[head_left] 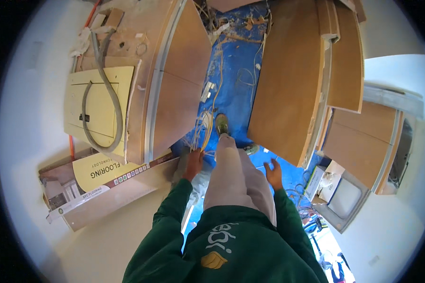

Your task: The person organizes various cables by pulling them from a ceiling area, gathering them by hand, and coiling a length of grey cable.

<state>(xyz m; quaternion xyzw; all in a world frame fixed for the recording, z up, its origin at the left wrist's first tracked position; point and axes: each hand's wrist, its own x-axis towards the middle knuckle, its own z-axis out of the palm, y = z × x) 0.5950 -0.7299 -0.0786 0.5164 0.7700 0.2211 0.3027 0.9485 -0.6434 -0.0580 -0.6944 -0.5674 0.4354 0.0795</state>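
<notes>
My left hand [193,165] hangs beside my left leg, its fingers closed around the end of a tangled bundle of white and yellow cables [204,131]. One yellow cable [217,89] trails from the bundle along the blue-covered floor. By my right thigh, my right hand [273,174] is held with the fingers apart and nothing in it. A wood-coloured cabinet [283,80] stands just ahead of that hand.
To the left, a wooden cabinet [179,85] bears a cream metal panel [97,108] and a grey flexible conduit [115,104]. A flooring carton [94,184] lies near it. Debris [250,23] litters the blue floor covering [236,61] ahead. A sink [347,200] is at right.
</notes>
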